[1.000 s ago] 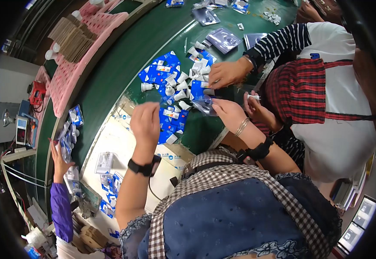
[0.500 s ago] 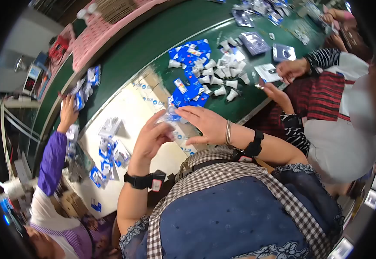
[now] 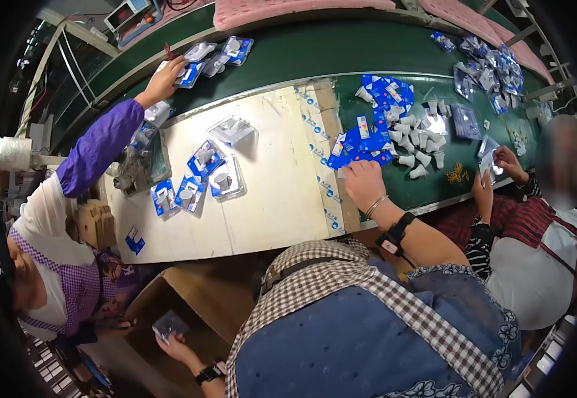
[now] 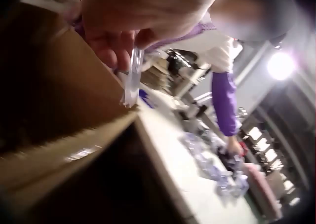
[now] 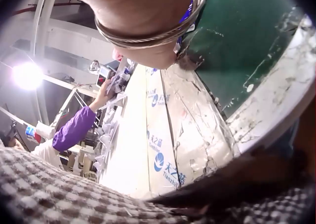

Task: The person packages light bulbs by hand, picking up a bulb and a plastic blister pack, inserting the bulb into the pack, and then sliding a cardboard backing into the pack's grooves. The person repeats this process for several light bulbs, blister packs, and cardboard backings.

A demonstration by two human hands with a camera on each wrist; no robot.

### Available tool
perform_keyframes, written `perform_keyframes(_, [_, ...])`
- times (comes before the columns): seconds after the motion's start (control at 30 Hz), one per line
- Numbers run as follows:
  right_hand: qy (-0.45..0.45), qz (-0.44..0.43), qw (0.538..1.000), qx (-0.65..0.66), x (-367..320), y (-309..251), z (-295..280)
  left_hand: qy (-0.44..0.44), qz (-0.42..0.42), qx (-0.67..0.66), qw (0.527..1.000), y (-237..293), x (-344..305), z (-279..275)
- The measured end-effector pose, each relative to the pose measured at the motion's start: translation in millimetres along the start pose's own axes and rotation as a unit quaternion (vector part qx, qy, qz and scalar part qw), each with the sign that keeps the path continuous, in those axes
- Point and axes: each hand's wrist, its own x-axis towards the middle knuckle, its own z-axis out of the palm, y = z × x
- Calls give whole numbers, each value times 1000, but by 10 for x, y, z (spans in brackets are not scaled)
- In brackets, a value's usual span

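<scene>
My left hand (image 3: 177, 346) is low at the bottom left, over an open cardboard box (image 3: 199, 302). It pinches a clear plastic blister pack (image 3: 169, 325) by its edge; in the left wrist view the pack (image 4: 132, 78) hangs from the fingers (image 4: 116, 49) just above the box wall (image 4: 59, 150). My right hand (image 3: 363, 182) lies palm down on a spread of blue cards (image 3: 361, 149) at the near edge of the green belt (image 3: 282, 56). Its fingertips are hidden under the hand. The right wrist view shows only the bangled wrist (image 5: 148, 26).
White bulb bases (image 3: 418, 142) lie in a heap beside the blue cards. Filled packs (image 3: 202, 176) sit on the pale board (image 3: 268, 192). A purple-sleeved person (image 3: 99, 146) reaches for packs (image 3: 195, 60) on the belt. At right, another person's hands (image 3: 494, 172) hold a pack.
My left hand dropped from chest height down to the cardboard box, carrying the clear pack. My right hand let go of that pack and reached out to the blue cards. The view swung left.
</scene>
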Motion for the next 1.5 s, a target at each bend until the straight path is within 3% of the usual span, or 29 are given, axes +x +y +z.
perform_keyframes(0.03, [-15,-8,1000,-6,16,-7,14,70,133,154,977,-626,204,-299])
perform_keyframes(0.07, [-37,-9,999,-17,17,-19,-55,127,262,300,908,-976,371,-425])
perform_keyframes(0.13, [8,-31,997,-64,26,62,47,144,60,447,881,-775,-19,-192])
perform_keyframes(0.17, [-5,-26,999,-37,54,81,52,131,69,439,886,-620,-112,-45])
perform_keyframes(0.23, [-16,-9,1000,-17,103,93,-44,109,218,419,875,-274,-264,173])
perform_keyframes(0.27, [2,45,996,73,158,103,-183,100,288,404,862,-123,-341,290])
perform_keyframes(0.3, [10,101,981,164,220,147,-364,87,290,408,861,141,-364,351])
perform_keyframes(0.33, [97,167,961,196,258,294,-365,57,337,386,857,223,-381,511])
perform_keyframes(0.4, [166,299,925,167,342,859,-364,-3,427,344,836,457,-420,794])
perform_keyframes(0.43, [182,292,936,73,297,1357,-155,-77,430,316,842,594,-417,929])
perform_keyframes(0.47, [121,285,950,48,257,1801,-149,-108,444,260,850,786,-482,1112])
perform_keyframes(0.5, [78,305,949,36,141,2511,213,-121,487,245,830,944,-527,1255])
perform_keyframes(0.53, [138,411,886,165,257,2256,-409,-133,527,228,808,1061,-572,1382])
perform_keyframes(0.57, [128,399,900,117,181,2497,-415,-135,527,228,807,1154,-657,1524])
perform_keyframes(0.6, [99,553,804,193,237,2595,-551,-166,491,186,835,1249,-763,1644])
perform_keyframes(0.63, [78,554,803,204,241,2585,-687,-197,452,145,858,1299,-830,1726])
perform_keyframes(0.7, [55,561,798,214,150,2611,-703,-211,455,150,852,1315,-896,1866])
perform_keyframes(0.77, [-21,480,868,126,106,2622,-606,-234,443,155,851,1348,-946,1977])
perform_keyframes(0.8, [-37,466,878,101,41,2678,-438,-237,445,157,849,1374,-973,2027])
perform_keyframes(1.07, [-188,463,866,30,268,2553,-494,-275,406,172,854,1677,-1173,2374])
perform_keyframes(1.23, [-209,399,890,72,221,2689,-441,-322,376,186,849,1704,-1236,2557])
perform_keyframes(1.43, [-156,376,901,149,227,2508,-709,-355,394,193,826,1683,-1282,2766])
perform_keyframes(1.5, [-113,284,951,49,166,2492,-543,-376,395,200,814,1711,-1292,2825])
